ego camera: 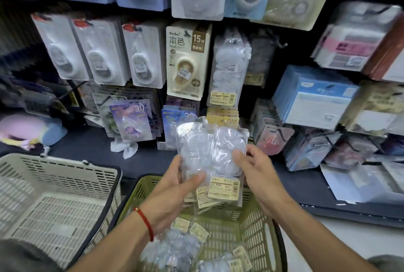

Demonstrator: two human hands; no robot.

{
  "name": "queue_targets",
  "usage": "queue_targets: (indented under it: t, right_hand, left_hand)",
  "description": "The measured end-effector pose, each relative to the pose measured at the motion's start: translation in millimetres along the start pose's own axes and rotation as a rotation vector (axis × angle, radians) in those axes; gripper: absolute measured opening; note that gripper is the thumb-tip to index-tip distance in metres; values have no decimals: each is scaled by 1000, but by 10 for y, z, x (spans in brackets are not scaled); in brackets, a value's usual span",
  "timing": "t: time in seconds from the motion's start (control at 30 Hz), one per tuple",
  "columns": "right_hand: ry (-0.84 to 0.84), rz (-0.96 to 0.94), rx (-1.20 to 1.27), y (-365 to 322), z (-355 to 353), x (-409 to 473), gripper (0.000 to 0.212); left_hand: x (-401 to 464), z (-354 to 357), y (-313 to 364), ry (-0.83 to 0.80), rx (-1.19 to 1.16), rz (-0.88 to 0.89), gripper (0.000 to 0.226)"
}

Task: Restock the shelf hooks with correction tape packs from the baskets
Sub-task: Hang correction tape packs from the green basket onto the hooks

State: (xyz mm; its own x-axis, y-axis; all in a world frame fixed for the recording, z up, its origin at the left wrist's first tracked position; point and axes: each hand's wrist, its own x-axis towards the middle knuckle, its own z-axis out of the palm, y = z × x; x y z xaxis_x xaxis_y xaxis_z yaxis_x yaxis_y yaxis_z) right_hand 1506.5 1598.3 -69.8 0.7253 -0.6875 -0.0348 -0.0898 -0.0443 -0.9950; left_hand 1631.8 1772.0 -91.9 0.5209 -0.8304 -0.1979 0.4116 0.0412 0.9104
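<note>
A stack of clear packs point(211, 147), each a bag of white discs with a cream label at the bottom, is held upright above the green basket point(260, 226). Several labels fan out below the front pack, showing more than one pack in the bundle. The left hand point(175, 182) grips the stack from the left, its thumb curled across the front of the lowest part. The right hand point(251, 167) grips the right edge, fingers bent round the plastic. A red cord point(145, 220) circles the left wrist.

More packs of the same kind lie loose on the floor of the green basket, partly hidden by the left forearm. Just beside it on the left stands a white basket point(54, 186) with a dark rim, tilted toward the camera.

Directly above the held stack, one like pack point(227, 68) hangs on the shelf wall. To its left hangs a beige carded tape marked 15M point(188, 59), then three white carded tapes point(98, 51) in a row. Purple and blue cards point(131, 121) hang lower, near the shelf base point(87, 147). Blue boxes point(314, 97) hang well to the right. The top row of cards is blurred.
</note>
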Motion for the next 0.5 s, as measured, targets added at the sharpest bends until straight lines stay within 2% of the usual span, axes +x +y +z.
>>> queue_targets:
  t: [0.1,0.2,0.23,0.43,0.5]
  right_hand:
    - [-13,-112,-47,-325,-132,176,12]
    - [34,-230,-46,-649,-271,341,14]
    - [70,-272,-42,-743,-317,389,15]
    - [316,-406,22,-1071,-539,623,29]
    - [341,-418,19,-1131,-600,703,27]
  left_hand:
    - [65,95,278,-106,-75,-34,83]
    - [170,129,531,-111,-59,-12,103]
    - [217,130,628,-108,-34,19,101]
    - [542,98,1084,-106,168,262,50]
    - [606,107,1108,-99,177,310,46]
